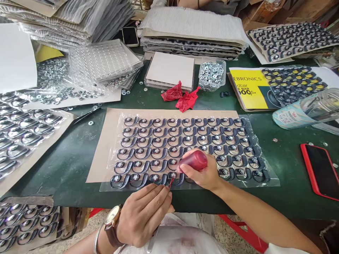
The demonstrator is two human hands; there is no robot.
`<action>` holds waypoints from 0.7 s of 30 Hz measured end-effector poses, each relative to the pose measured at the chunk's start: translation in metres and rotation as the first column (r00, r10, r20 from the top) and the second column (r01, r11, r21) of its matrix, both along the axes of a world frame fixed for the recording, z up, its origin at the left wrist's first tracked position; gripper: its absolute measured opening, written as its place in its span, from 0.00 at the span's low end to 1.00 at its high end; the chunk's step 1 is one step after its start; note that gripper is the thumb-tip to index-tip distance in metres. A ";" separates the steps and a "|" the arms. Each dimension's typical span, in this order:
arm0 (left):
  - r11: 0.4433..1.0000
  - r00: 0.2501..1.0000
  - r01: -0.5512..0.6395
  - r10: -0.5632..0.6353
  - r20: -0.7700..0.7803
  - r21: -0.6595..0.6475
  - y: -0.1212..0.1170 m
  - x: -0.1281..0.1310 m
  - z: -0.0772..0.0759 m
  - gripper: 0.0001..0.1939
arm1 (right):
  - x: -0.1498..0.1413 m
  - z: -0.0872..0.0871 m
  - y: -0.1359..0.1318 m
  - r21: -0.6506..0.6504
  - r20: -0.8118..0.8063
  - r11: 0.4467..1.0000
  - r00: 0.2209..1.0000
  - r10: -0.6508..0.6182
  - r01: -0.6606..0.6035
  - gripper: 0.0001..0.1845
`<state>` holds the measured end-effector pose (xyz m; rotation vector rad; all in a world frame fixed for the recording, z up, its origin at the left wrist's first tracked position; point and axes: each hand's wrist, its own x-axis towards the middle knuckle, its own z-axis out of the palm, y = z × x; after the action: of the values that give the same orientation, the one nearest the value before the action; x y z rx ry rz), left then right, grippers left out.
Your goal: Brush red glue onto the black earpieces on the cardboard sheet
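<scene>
The right hand (208, 173) grips a red bottle (195, 161), while the left hand (145, 213) pinches a thin tool (171, 181) at the near row of dark curls (126, 180) on the worktop (74, 176). Visible curls already seem to carry pale discs (117, 178); hands hide some, so what remains is unclear.

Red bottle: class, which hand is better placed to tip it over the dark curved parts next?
Probably the right hand: it grips the red bottle above the dark curved parts, while the left hand holds a slim tool.
</scene>
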<state>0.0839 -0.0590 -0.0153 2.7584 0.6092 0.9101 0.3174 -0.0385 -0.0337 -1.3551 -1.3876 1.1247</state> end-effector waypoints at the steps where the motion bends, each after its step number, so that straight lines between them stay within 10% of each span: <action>1: 1.000 1.000 0.001 -0.001 -0.001 0.001 0.000 0.000 0.001 0.10 | 0.000 -0.001 -0.001 -0.010 -0.003 1.000 1.000 0.006 -0.006 0.14; 21: 0.989 0.995 -0.015 0.030 0.100 -0.146 0.013 0.007 0.013 0.07 | 0.003 0.009 0.001 0.015 0.044 1.000 0.999 -0.020 0.019 0.12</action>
<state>0.0914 -0.0464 -0.0020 2.5649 0.6627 0.9641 0.3200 -0.0376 -0.0245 -1.3874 -1.4084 1.0755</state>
